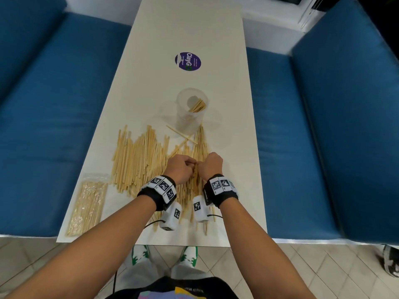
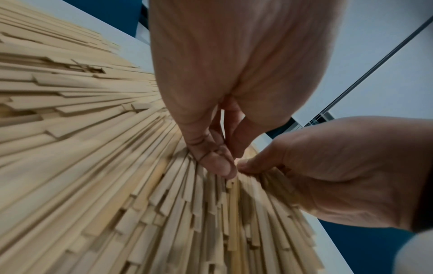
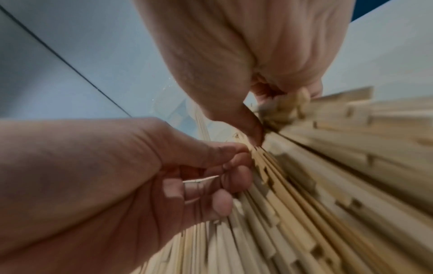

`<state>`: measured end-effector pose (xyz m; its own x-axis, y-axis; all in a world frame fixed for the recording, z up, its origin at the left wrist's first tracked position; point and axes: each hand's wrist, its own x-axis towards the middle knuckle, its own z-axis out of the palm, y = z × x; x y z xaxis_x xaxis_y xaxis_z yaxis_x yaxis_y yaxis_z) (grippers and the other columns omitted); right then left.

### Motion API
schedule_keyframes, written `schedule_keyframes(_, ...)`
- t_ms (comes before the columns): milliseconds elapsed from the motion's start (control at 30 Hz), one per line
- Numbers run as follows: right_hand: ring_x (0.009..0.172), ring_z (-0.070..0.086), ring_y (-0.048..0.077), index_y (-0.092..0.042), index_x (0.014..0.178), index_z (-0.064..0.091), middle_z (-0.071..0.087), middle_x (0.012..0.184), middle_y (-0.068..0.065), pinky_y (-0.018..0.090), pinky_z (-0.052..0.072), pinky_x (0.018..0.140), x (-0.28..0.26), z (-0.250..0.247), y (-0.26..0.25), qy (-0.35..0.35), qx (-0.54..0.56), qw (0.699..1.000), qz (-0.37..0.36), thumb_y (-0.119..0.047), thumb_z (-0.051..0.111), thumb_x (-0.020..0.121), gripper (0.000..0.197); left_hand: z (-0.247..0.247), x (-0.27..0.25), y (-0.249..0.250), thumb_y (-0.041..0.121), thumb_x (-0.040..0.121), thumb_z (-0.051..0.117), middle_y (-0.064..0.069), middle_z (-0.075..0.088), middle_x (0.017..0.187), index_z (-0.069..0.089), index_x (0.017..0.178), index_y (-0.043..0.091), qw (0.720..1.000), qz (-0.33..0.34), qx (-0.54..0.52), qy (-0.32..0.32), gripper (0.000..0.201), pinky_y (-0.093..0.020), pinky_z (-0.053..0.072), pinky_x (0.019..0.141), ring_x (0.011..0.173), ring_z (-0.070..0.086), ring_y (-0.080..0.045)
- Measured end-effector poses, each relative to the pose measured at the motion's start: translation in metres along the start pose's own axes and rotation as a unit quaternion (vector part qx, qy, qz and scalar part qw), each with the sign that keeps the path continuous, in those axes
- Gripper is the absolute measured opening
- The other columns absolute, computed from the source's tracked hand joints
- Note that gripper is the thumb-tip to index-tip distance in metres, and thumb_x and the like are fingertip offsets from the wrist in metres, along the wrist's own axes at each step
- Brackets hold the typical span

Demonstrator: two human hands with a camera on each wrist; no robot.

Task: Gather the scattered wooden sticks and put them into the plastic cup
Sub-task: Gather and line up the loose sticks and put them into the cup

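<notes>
Sticks [image 1: 138, 156] mostly loose on tabletop [image 1: 190, 29]; both hands, left [image 1: 179, 169] and right [image 1: 210, 167], curled, pinching a bunch. Next: lift into cup [image 1: 191, 108].

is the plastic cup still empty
No, in the head view the clear plastic cup already holds a small bunch of wooden sticks leaning against its inner wall.

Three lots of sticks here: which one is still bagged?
The bagged sticks at the table's near-left corner, inside a clear packet. The pile of sticks lies loose; the cup holds a few.
</notes>
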<state>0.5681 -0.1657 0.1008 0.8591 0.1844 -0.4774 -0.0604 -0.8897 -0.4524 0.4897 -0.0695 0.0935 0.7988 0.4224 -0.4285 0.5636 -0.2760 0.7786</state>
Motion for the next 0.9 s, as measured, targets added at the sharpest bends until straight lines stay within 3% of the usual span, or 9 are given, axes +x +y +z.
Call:
schedule_keyframes(100,0.096,0.06,0.027,0.006,0.113,0.058,0.062,0.112,0.019,0.03,0.044,0.072,0.0,-0.006,0.003,-0.011,0.028,0.999,0.016,-0.013,0.059,0.1,0.023,-0.001,0.002,0.0,0.01,0.099,0.061,-0.005,0.075,0.105,0.076,0.111,0.015,1.0,-0.012,-0.022,-0.009,0.02,-0.037,0.061,0.087,0.093,0.072,-0.023)
schedule_keyframes(167,0.109,0.062,0.034,0.007,0.119,0.056,0.061,0.122,0.021,0.031,0.046,0.075,0.002,-0.01,0.007,-0.011,0.048,0.998,0.025,-0.014,0.056,0.101,0.028,-0.001,0.003,0.0,0.011,0.099,0.063,-0.007,0.076,0.101,0.076,0.107,0.016,0.999,-0.014,-0.031,-0.013,0.017,-0.04,0.062,0.084,0.09,0.073,-0.023)
schedule_keyframes(233,0.115,0.061,0.036,0.007,0.124,0.055,0.06,0.127,0.021,0.034,0.048,0.078,0.004,-0.013,0.008,-0.005,0.08,0.996,0.032,-0.016,0.054,0.103,0.032,-0.002,0.004,0.0,0.011,0.098,0.062,-0.008,0.076,0.099,0.076,0.101,0.016,0.999,-0.013,-0.039,-0.013,0.015,-0.035,0.063,0.074,0.08,0.074,-0.02)
schedule_keyframes(333,0.101,0.063,0.033,0.004,0.121,0.058,0.064,0.12,0.02,0.033,0.047,0.071,0.01,-0.014,0.013,-0.006,0.129,0.991,0.031,-0.024,0.055,0.103,0.034,-0.004,0.004,0.003,0.011,0.098,0.062,-0.003,0.076,0.098,0.075,0.095,0.018,0.999,-0.01,-0.05,-0.007,0.015,-0.024,0.056,0.059,0.071,0.073,-0.014)
schedule_keyframes(467,0.095,0.06,0.026,0.001,0.122,0.058,0.063,0.112,0.011,0.034,0.049,0.076,0.014,-0.015,0.02,-0.002,0.207,0.978,0.033,-0.026,0.054,0.103,0.033,-0.005,0.005,0.009,0.017,0.099,0.062,-0.001,0.077,0.096,0.076,0.106,0.016,0.998,-0.004,-0.056,-0.005,0.016,-0.029,0.061,0.07,0.078,0.075,-0.015)
schedule_keyframes(600,0.083,0.058,0.014,-0.002,0.129,0.056,0.063,0.105,0.002,0.033,0.045,0.085,0.012,-0.016,0.023,-0.01,0.289,0.957,0.03,-0.015,0.049,0.104,0.029,-0.002,0.006,0.016,0.018,0.098,0.063,-0.001,0.077,0.092,0.075,0.105,0.018,0.998,0.0,-0.069,-0.015,0.013,-0.027,0.06,0.064,0.076,0.075,-0.014)
schedule_keyframes(700,0.088,0.065,0.02,-0.006,0.125,0.058,0.065,0.101,0.004,0.038,0.052,0.09,0.012,-0.018,0.024,-0.011,0.343,0.939,0.015,-0.012,0.048,0.103,0.025,0.001,0.004,0.018,0.02,0.097,0.067,-0.003,0.077,0.088,0.074,0.107,0.015,0.996,0.001,-0.062,-0.058,0.013,-0.023,0.058,0.06,0.077,0.076,-0.015)
schedule_keyframes(800,0.086,0.064,0.02,-0.009,0.118,0.06,0.065,0.09,0.005,0.035,0.05,0.086,0.011,-0.024,0.023,0.009,0.385,0.923,-0.011,-0.01,0.046,0.104,0.02,0.003,0.002,0.016,0.024,0.094,0.073,-0.003,0.077,0.088,0.074,0.109,0.013,0.994,0.006,-0.056,-0.096,0.019,-0.028,0.061,0.066,0.075,0.075,-0.017)
schedule_keyframes(900,0.095,0.066,0.024,-0.005,0.113,0.059,0.068,0.08,-0.002,0.048,0.048,0.103,0.008,-0.028,0.018,0.003,0.423,0.906,-0.016,-0.011,0.048,0.103,0.016,0.003,0.002,0.016,0.018,0.089,0.077,0.0,0.074,0.093,0.072,0.117,0.015,0.993,0.013,-0.042,-0.11,0.028,-0.024,0.057,0.064,0.067,0.069,-0.012)
